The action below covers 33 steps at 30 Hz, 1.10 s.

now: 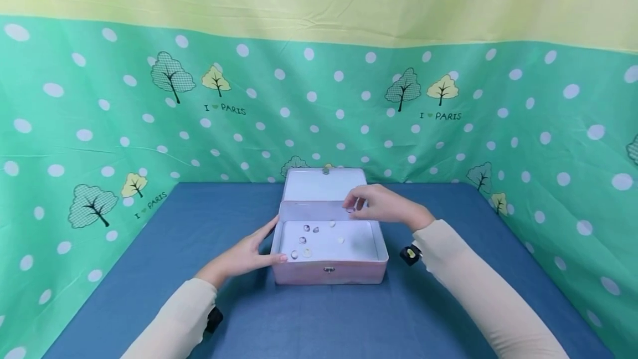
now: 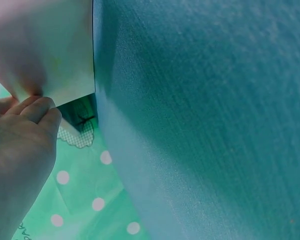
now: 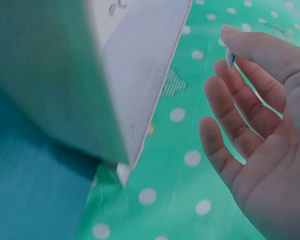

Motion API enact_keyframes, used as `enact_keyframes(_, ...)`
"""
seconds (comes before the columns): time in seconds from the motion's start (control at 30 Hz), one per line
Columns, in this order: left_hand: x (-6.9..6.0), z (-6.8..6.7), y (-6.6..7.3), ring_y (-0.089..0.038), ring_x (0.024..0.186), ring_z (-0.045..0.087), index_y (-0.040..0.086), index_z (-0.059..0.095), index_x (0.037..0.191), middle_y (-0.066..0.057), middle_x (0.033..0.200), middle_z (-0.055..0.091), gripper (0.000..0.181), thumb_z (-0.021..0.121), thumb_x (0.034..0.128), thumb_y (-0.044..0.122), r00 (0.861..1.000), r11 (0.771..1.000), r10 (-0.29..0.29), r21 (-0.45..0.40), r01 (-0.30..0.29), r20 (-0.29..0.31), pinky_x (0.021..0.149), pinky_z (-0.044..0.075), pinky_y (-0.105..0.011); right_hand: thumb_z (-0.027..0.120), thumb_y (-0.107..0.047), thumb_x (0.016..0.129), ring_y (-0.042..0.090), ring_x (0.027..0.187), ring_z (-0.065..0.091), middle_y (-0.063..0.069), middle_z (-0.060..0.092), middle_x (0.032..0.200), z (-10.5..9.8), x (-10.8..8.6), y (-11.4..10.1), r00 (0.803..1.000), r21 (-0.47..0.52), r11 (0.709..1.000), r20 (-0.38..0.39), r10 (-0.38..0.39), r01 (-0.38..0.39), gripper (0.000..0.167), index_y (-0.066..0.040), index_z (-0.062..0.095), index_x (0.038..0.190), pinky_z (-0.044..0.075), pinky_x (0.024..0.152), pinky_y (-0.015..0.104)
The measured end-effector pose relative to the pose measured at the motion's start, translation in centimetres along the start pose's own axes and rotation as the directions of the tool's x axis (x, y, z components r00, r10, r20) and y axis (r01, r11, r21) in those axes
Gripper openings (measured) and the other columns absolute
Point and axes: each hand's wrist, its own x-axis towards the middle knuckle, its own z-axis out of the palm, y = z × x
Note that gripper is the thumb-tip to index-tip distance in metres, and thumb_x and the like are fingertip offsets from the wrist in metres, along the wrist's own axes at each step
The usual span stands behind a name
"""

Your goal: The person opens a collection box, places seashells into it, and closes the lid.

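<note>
An open pink metal box [image 1: 356,273] with a pale inside stands on the table, its hinged lid [image 1: 324,184] tipped back. Several small seashells [image 1: 302,240], some purplish and some whitish, lie on its floor, mostly toward the left. My left hand [image 1: 246,254] holds the box at its left side, thumb on the front rim; the left wrist view shows its bent fingers [image 2: 37,110] against the box wall. Above the box's back right part, my right hand [image 1: 381,204] pinches a small seashell [image 3: 230,58] between thumb and forefinger, the other fingers loosely bent.
A blue cloth [image 1: 224,204] covers the table. Behind it and at both sides hangs a green and yellow curtain [image 1: 319,98] with white dots and printed trees. The raised lid stands close to the back curtain.
</note>
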Motion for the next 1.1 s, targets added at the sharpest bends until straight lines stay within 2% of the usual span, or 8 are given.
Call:
enact_keyframes(0.27, 0.1, 0.0, -0.4, -0.036, 0.15, 0.013, 0.034, 0.007, 0.162, -0.011, 0.166, 0.012, 0.104, 0.075, 0.0855, 0.055, 1.0, 1.0, 0.004, 0.01, -0.004, -0.007, 0.111, 0.023, -0.066, 0.071, -0.012, 0.094, 0.014, 0.095, 0.063, 0.008, 0.069, 0.111, 1.1, 2.6, -1.3, 0.999, 0.03, 0.999, 0.038, -0.035, 0.034, 0.017, -0.014, 0.071, 0.111, 0.053, 0.082, 0.028)
enact_keyframes(0.5, 0.2, 0.1, -0.3, -0.036, 0.15, 0.013, 0.034, 0.008, 0.162, -0.012, 0.166, 0.012, 0.104, 0.075, 0.0858, 0.055, 1.0, 1.0, 0.003, 0.009, -0.003, -0.008, 0.111, 0.022, -0.066, 0.073, -0.015, 0.093, 0.016, 0.095, 0.063, 0.005, 0.069, 0.109, 2.0, 3.9, -1.5, 0.998, 0.038, 0.999, 0.06, -0.024, 0.022, 0.017, -0.015, 0.071, 0.11, 0.053, 0.081, 0.027)
enact_keyframes(0.77, 0.1, 0.1, -0.2, -0.038, 0.15, 0.014, 0.033, 0.009, 0.162, -0.012, 0.166, 0.013, 0.102, 0.075, 0.0866, 0.052, 1.0, 1.0, 0.01, 0.006, -0.01, -0.008, 0.11, 0.023, -0.067, 0.075, -0.017, 0.092, 0.02, 0.096, 0.064, 0.002, 0.068, 0.108, 2.7, 4.4, -1.5, 0.997, 0.032, 0.999, 0.074, -0.002, 0.0, 0.019, -0.015, 0.071, 0.111, 0.052, 0.082, 0.028)
enact_keyframes(1.0, 0.1, 0.1, -0.2, -0.038, 0.15, 0.013, 0.032, 0.009, 0.163, -0.012, 0.166, 0.013, 0.102, 0.075, 0.0867, 0.051, 1.0, 1.0, 0.02, 0.003, -0.02, -0.005, 0.11, 0.023, -0.067, 0.077, -0.021, 0.091, 0.021, 0.105, 0.063, -0.001, 0.065, 0.123, 2.7, 4.2, -1.7, 0.996, 0.017, 0.999, 0.08, 0.032, -0.034, 0.035, -0.015, 0.068, 0.125, 0.052, 0.085, 0.03)
enact_keyframes(1.1, 0.1, 0.0, -0.2, -0.038, 0.15, 0.013, 0.03, 0.009, 0.163, -0.013, 0.166, 0.013, 0.102, 0.075, 0.087, 0.05, 1.0, 1.0, 0.026, 0.004, -0.026, -0.006, 0.111, 0.023, -0.067, 0.077, -0.021, 0.091, 0.019, 0.105, 0.062, -0.001, 0.065, 0.123, 2.6, 4.0, -1.7, 0.996, 0.017, 0.999, 0.084, 0.039, -0.041, 0.036, -0.015, 0.068, 0.125, 0.052, 0.086, 0.03)
